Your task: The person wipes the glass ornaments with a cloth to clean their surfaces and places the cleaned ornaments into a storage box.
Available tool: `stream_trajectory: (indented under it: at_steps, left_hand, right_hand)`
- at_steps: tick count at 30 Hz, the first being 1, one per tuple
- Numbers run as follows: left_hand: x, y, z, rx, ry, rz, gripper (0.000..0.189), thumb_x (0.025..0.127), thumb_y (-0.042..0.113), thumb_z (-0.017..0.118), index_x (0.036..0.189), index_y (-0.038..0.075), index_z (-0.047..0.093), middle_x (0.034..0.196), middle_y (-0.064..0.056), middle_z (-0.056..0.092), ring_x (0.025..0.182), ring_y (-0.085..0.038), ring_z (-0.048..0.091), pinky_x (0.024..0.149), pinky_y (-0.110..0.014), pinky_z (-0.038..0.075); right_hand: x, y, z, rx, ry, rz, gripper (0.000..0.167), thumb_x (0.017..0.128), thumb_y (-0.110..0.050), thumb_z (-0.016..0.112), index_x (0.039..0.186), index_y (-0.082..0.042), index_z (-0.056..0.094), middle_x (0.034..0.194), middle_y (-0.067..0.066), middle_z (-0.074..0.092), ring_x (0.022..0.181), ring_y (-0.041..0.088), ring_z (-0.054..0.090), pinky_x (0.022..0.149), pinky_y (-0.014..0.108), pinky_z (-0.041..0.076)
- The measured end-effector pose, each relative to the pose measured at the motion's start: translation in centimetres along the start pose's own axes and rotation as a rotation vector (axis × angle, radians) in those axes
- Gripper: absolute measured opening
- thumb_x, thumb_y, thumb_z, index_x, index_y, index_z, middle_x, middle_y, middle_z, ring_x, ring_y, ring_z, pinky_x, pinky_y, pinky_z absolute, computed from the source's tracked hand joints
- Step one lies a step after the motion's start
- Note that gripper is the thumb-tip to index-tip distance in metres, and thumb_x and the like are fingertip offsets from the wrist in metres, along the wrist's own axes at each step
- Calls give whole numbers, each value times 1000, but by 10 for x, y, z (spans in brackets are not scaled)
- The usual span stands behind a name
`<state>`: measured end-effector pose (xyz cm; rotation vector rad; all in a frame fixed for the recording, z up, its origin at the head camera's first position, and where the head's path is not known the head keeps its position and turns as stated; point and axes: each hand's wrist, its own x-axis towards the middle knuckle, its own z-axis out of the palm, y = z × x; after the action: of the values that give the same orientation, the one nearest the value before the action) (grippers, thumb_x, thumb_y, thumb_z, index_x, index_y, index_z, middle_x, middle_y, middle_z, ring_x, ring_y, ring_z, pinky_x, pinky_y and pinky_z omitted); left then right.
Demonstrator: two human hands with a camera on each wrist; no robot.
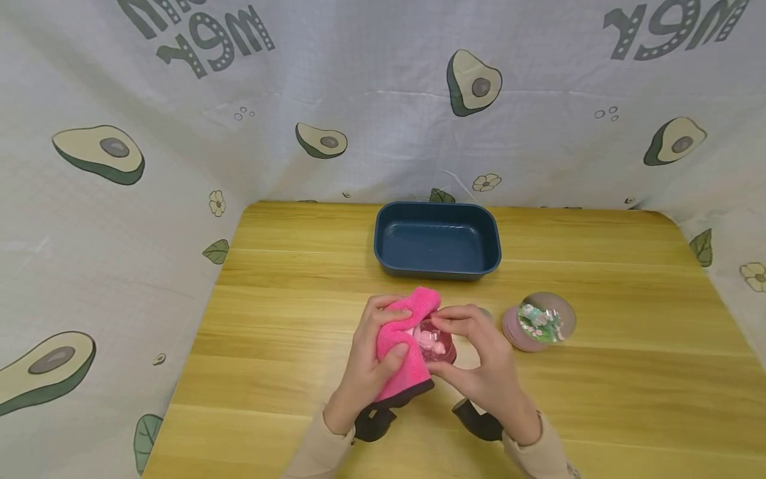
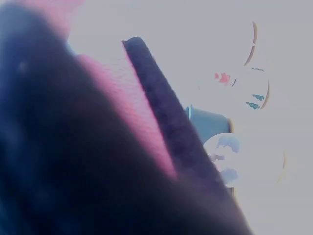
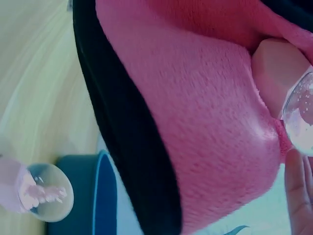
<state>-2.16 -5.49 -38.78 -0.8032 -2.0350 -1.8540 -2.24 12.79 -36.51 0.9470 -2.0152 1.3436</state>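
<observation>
In the head view my left hand [image 1: 365, 352] grips a bright pink plush cloth [image 1: 407, 346] with a dark edge band, thumb on top. The cloth lies against a small snow globe [image 1: 433, 339] with a pink figure inside. My right hand [image 1: 487, 356] pinches that globe between thumb and fingers, from its right side. In the right wrist view the pink cloth [image 3: 210, 112] fills the middle, and the held globe's clear dome [image 3: 301, 117] shows at the right edge, with fingers [image 3: 298, 191] below it. A blurred dark shape covers much of the left wrist view, beside the cloth [image 2: 132, 112].
A second snow globe [image 1: 538, 322] with a pale pink base lies tipped on the wooden table [image 1: 628, 372], right of my right hand. Behind the hands stands a dark blue rectangular basin [image 1: 437, 273]. A white curtain [image 1: 383, 66] printed with avocados hangs beyond the table.
</observation>
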Motion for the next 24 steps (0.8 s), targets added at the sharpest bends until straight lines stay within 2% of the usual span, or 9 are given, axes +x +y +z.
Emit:
stream_trajectory:
  at_steps: [6,9,12,15,18,20,24]
  left_hand:
    - [0,-1,0,17,-12,72,34,96,36,49,117,9,49,123,-17,47,112,-31,49,82,-38,53]
    - [0,-1,-1,1,6,62,34,95,36,50,114,8,50,122,-16,48,111,-31,49,81,-37,54]
    - [1,-1,-2,-30,43,29,35,94,36,51,112,7,52,121,-16,50,111,-30,50,81,-38,54]
    - [2,1,-4,-88,73,-25,35,93,35,52,111,5,52,120,-15,50,111,-30,50,83,-40,53]
    - [3,3,-7,-134,87,-71,35,91,33,52,112,4,52,121,-15,51,111,-30,50,84,-40,53]
    - [3,3,-7,-142,89,-69,35,92,32,52,112,3,52,121,-15,51,112,-31,51,85,-40,52]
    - [4,2,-7,-89,91,-24,36,94,35,50,112,4,53,120,-16,51,111,-30,51,85,-39,52]
  right_hand:
    - [-4,-4,2,144,17,234,56,71,-37,78,102,7,62,95,13,62,92,13,58,79,18,49]
    - [-3,-5,3,147,11,274,58,71,-40,76,103,6,62,95,12,62,91,12,58,79,19,50]
    - [-3,-4,5,130,0,226,61,74,-40,75,108,7,60,104,14,61,98,14,57,82,19,49]
    - [-2,0,6,113,-3,102,58,80,-37,74,112,9,57,110,19,59,106,19,55,87,21,47]
    - [0,2,5,92,0,-7,51,85,-33,71,111,9,59,110,21,60,107,21,56,92,23,45]
    - [3,2,5,54,12,-63,45,86,-32,70,107,8,62,107,20,62,105,21,58,94,23,44]
    - [4,0,7,35,63,-93,46,84,-31,70,100,12,63,100,19,64,98,19,62,89,21,47]
